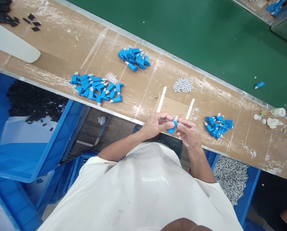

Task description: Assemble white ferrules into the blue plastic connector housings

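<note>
Close to my body, over the bench's near edge, my left hand point(159, 124) and my right hand point(189, 131) meet on one small blue plastic part point(172, 129) with a whitish tip. Thumb and fingers of the left pinch it from one side. From the other side the right thumb and fingers press on it; whether they also hold a smaller piece is hidden. Just beyond lies a cardboard sheet point(174, 106) between two white strips. A small heap of grey pieces point(183, 85) sits past that sheet. To the right is a pile of similar blue parts point(218, 125).
More blue parts lie in a left pile point(97, 88), with a clear plastic cup point(112, 78), and a far pile point(134, 58). A blue bin point(34, 162) holds black pieces; grey pieces fill another bin point(230, 179). A bottle point(273, 112) lies right. A green surface point(193, 38) runs behind the bench.
</note>
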Motion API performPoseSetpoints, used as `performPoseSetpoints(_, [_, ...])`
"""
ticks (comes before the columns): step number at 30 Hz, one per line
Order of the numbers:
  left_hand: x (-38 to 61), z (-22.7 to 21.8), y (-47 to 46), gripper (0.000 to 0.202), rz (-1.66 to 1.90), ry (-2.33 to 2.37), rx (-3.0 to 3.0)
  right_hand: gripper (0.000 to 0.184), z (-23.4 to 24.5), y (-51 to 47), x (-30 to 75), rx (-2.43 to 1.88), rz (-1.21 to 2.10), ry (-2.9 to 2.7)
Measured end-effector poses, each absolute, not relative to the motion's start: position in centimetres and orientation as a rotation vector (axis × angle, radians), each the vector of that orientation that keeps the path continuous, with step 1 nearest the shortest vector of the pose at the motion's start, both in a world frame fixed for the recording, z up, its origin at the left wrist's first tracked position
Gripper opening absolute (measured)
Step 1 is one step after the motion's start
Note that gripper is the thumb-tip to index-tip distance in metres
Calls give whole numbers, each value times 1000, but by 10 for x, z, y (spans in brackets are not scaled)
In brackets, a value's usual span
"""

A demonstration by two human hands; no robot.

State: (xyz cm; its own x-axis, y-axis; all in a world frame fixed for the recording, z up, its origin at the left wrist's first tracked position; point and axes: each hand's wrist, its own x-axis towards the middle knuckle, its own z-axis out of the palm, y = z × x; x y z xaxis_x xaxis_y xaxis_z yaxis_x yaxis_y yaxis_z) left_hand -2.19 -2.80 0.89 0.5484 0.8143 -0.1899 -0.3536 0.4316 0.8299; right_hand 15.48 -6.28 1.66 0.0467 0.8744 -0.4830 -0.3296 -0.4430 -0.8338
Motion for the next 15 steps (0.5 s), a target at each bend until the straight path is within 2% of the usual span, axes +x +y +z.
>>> performPoseSetpoints(3, [-24,14,-31,50,759,643,888,41,18,-62,156,-1359,1606,-632])
performPoseSetpoints(6, [-33,12,-21,47,780,748,1027,49,23,-59,160,-1373,1579,-698])
performPoseSetpoints(8, [-48,4,2,40,890,1003,1185,53,26,-58,168,-1389,1490,-736])
performPoseSetpoints(12, [-90,-23,70,22,1081,1718,1451,41,27,-55,187,-1373,1316,-718])
performPoseSetpoints(15, [-109,-40,107,22,1081,1892,1456,35,22,-58,197,-1354,1298,-720])
